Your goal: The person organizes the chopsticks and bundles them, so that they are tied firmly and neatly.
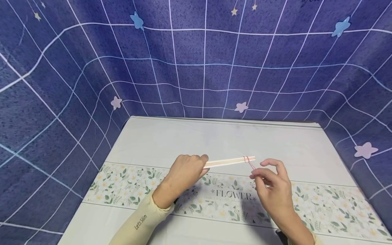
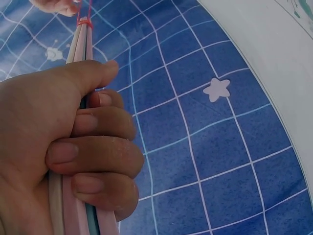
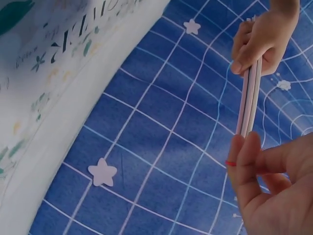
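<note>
My left hand (image 1: 186,170) grips a bundle of slim pastel chopsticks (image 1: 226,161), fingers curled round one end. In the left wrist view the chopsticks (image 2: 74,210) show cream, pink and teal sides. Their other ends point right, held above the table. A red rubber band (image 1: 247,159) loops round the bundle near that far end. My right hand (image 1: 274,190) holds part of the band at its fingertips, pulling it taut down and away from the chopsticks. In the right wrist view the rubber band (image 3: 231,163) crosses a finger.
Below the hands lies a white table (image 1: 171,136) with a floral printed strip (image 1: 128,185) across it. A blue gridded curtain (image 1: 190,75) with star shapes encloses the back and both sides.
</note>
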`<state>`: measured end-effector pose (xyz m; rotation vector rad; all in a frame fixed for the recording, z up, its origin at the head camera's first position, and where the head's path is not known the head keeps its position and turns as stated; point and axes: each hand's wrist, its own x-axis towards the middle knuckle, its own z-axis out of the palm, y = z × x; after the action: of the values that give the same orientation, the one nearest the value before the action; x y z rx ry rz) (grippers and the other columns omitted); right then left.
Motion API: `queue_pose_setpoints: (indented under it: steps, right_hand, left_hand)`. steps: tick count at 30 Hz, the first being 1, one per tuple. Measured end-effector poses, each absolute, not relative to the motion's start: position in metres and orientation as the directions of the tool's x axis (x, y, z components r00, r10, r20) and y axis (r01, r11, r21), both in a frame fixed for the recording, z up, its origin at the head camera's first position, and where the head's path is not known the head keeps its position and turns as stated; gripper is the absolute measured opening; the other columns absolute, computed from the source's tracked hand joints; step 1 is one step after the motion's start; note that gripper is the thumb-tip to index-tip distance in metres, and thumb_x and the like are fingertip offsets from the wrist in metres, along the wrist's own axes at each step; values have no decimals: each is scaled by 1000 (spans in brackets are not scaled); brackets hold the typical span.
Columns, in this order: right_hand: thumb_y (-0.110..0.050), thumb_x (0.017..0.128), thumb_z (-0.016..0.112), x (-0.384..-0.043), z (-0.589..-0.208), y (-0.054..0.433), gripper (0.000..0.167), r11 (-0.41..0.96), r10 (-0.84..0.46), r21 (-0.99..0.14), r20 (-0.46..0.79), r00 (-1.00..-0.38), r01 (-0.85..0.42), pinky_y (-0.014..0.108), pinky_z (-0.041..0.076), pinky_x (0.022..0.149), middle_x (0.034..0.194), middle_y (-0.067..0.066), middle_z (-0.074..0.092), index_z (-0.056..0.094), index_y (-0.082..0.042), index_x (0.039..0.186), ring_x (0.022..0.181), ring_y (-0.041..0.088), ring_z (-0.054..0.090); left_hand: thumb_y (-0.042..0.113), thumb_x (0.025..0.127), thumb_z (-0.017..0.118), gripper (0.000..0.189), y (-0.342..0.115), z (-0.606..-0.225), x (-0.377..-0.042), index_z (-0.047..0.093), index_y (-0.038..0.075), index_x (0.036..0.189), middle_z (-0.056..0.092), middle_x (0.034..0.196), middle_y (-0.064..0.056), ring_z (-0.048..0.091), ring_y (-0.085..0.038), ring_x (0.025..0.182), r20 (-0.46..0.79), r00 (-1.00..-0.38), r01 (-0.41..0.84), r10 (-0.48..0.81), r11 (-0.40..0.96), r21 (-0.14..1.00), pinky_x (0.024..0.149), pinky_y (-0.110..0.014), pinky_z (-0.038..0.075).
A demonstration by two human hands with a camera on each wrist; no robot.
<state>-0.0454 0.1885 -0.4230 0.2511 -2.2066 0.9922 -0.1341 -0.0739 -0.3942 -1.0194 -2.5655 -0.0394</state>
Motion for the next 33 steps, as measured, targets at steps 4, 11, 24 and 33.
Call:
queue_pose_setpoints:
  steps: [4, 11, 24, 33]
  right_hand:
    - [23, 83, 65, -45, -422, 186, 35, 741, 93, -554, 645, -758, -380, 1, 49, 69, 125, 15, 57, 79, 6, 109, 75, 1, 67]
    - [8, 87, 77, -48, -425, 183, 21, 798, 33, -513, 563, -826, -318, 9, 45, 57, 126, 15, 56, 78, 7, 108, 70, 1, 56]
    - [-7, 104, 51, -52, -440, 180, 24, 771, -341, -72, 793, -505, -633, 42, 48, 95, 118, 20, 65, 72, 0, 94, 109, 38, 64]
    - [-5, 107, 56, -49, -446, 179, 18, 561, -90, -505, 751, -655, -656, 14, 54, 62, 111, 16, 55, 71, 3, 102, 74, 14, 72]
  left_hand:
    - [34, 102, 69, 31, -74, -394, -134, 55, 17, 79, 52, 58, 6, 38, -8, 47, 374, -666, 655, 646, 746, -122, 41, -30, 38]
    - [37, 100, 71, 31, -73, -395, -134, 57, 17, 80, 58, 60, 5, 44, -10, 47, 358, -666, 650, 655, 745, -154, 43, -32, 44]
    - [35, 101, 70, 30, -70, -400, -134, 60, 16, 81, 61, 62, 2, 47, -13, 49, 262, -715, 646, 648, 756, -107, 45, -33, 45]
    - [36, 102, 69, 30, -74, -399, -134, 58, 17, 81, 57, 61, 3, 44, -12, 49, 271, -721, 642, 638, 762, -86, 44, -32, 41]
